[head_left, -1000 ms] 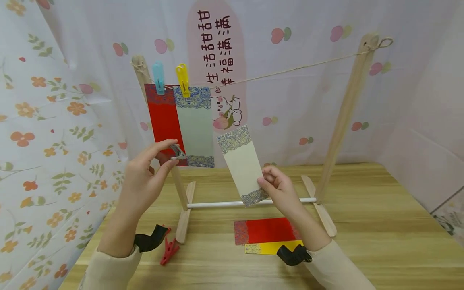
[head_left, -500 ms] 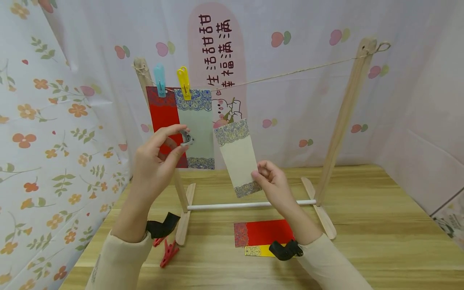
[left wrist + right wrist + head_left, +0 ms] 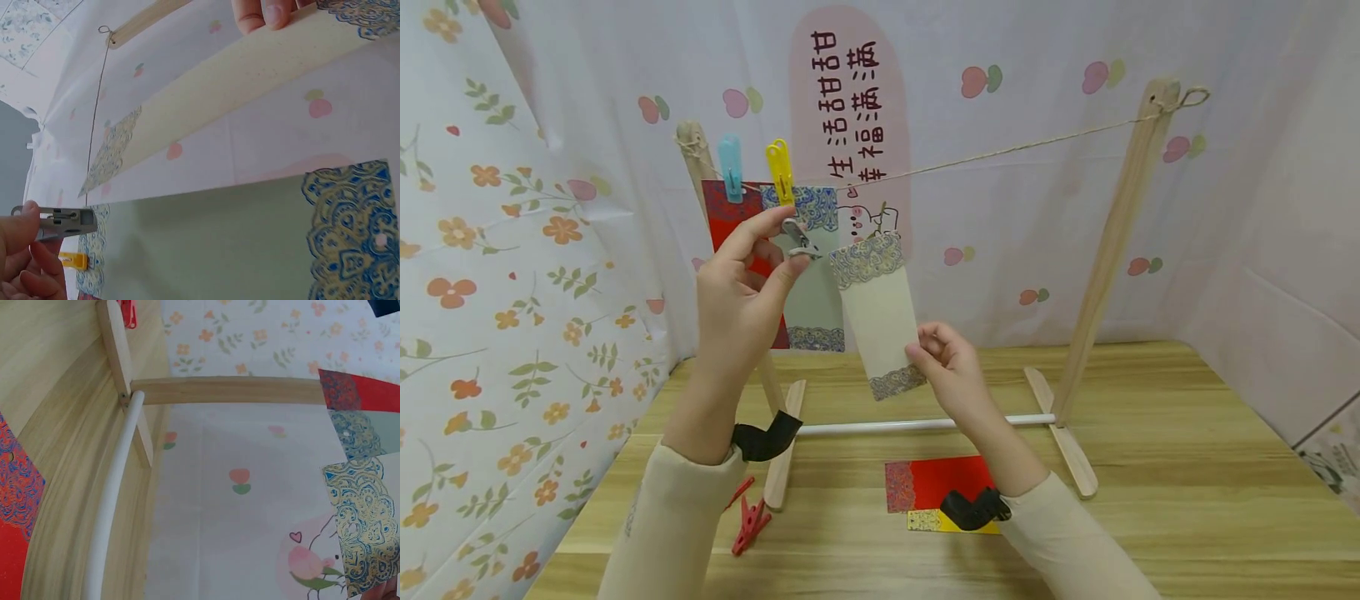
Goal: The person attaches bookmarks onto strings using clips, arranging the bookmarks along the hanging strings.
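Note:
My left hand pinches a grey clothespin between thumb and forefinger, in front of the hanging cards. With thumb and fingers my right hand grips a cream card near its lower patterned end; the card tilts, its top left corner close to the clothespin. Behind, a red card hangs from the string under a blue clothespin. Beside it a pale green card hangs under a yellow clothespin. In the left wrist view, the grey clothespin lies near the green card's patterned top.
Wooden posts hold the string, with a white rod joining their feet. On the table lie a red card, a yellow card and red clothespins. A patterned curtain stands behind and at left.
My left hand has risen and moved right with the grey clothespin, now up before the green card. My right hand has carried the cream card up and left, closer to the clothespin.

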The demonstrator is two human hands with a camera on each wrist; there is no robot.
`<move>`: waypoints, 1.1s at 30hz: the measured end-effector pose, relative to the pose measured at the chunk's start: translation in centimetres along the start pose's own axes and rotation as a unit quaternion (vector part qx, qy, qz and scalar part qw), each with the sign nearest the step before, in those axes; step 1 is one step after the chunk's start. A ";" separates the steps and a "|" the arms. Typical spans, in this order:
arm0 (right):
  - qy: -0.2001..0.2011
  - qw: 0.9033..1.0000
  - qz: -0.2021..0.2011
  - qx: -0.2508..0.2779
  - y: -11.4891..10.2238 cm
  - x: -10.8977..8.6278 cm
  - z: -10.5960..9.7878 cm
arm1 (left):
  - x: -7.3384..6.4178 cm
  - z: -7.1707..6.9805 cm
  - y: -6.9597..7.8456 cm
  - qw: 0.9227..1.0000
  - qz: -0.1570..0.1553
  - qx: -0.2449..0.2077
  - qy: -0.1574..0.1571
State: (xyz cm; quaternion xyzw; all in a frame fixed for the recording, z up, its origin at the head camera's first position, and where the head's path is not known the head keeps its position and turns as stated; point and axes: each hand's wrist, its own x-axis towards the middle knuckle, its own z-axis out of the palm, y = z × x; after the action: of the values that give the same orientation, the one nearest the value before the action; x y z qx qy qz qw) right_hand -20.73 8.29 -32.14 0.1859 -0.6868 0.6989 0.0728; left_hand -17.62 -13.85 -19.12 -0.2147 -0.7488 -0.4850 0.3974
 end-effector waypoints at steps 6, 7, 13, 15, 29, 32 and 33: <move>-0.001 1.000 -0.005 0.006 -0.2 0.2 0.2 | 0.8 0.6 0.8 0.999 -0.014 -0.010 0.051; -0.002 1.000 -0.005 0.006 -0.3 0.3 0.2 | 1.0 0.6 0.9 0.998 -0.012 -0.011 0.056; -0.001 1.000 -0.005 0.011 -0.7 0.9 0.2 | 2.1 1.2 1.0 0.997 0.011 -0.052 0.055; -0.002 1.000 -0.006 0.016 -0.9 1.1 0.3 | 2.5 1.4 1.1 0.996 0.012 -0.066 0.053; 0.019 0.999 -0.005 0.037 -1.7 1.9 1.0 | 4.3 2.6 1.3 0.990 0.029 -0.134 0.012; 0.035 0.999 -0.003 0.032 -1.8 2.1 1.1 | 4.7 2.9 1.2 0.990 0.031 -0.134 0.013; 0.041 0.999 -0.005 0.030 -1.8 2.2 1.1 | 4.8 2.9 1.2 0.991 0.032 -0.132 0.013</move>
State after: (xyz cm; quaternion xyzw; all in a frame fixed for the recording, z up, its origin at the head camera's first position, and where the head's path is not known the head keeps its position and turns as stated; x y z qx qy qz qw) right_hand -21.94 6.93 -29.69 0.1626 -0.6609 0.7260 0.0986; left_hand -20.70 -11.00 -15.23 -0.2825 -0.6658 -0.5695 0.3907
